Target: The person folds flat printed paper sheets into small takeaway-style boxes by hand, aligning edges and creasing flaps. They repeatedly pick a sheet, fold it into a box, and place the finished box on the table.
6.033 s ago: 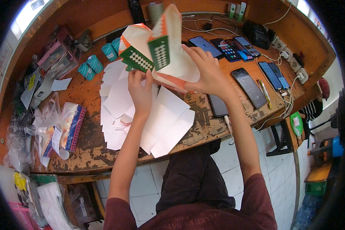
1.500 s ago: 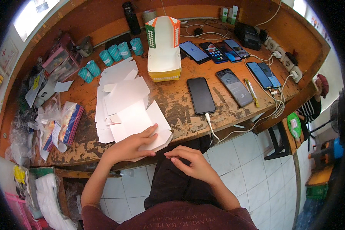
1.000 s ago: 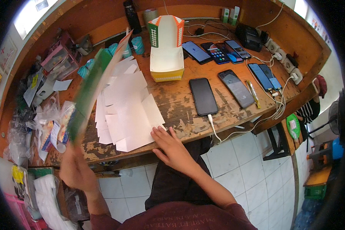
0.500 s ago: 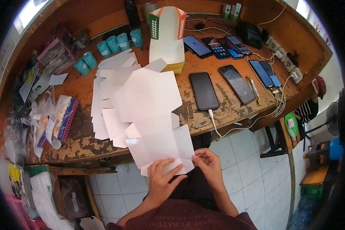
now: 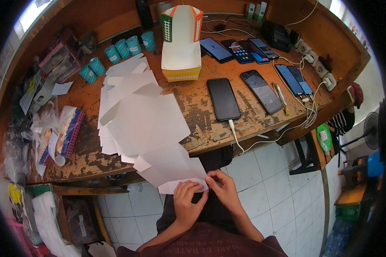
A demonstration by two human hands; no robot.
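Note:
A flat, unfolded white cardboard box blank [image 5: 169,165] hangs over the near edge of the desk toward me. Across its near flap lie the fingers of my left hand [image 5: 188,203], gripping the cardboard with the thumb hidden in part below the edge. At the flap's right corner, my right hand [image 5: 223,190] pinches the cardboard between thumb and fingers. Beyond and to the left, a stack of similar white blanks [image 5: 109,132] rests on the desk. An assembled box [image 5: 182,58], white inside with green, orange and yellow outer sides, stands open at the back.
Several phones, including a black phone [image 5: 224,98] on a white cable, lie at the right. Teal-wrapped rolls [image 5: 112,55] stand at the back left. Plastic bags and a blue packet [image 5: 70,132] sit at the left. Power sockets [image 5: 319,68] line the right side.
The blank's near part has shifted a little left, and its right side flap has turned inward. Both hands have moved slightly left with it, keeping hold.

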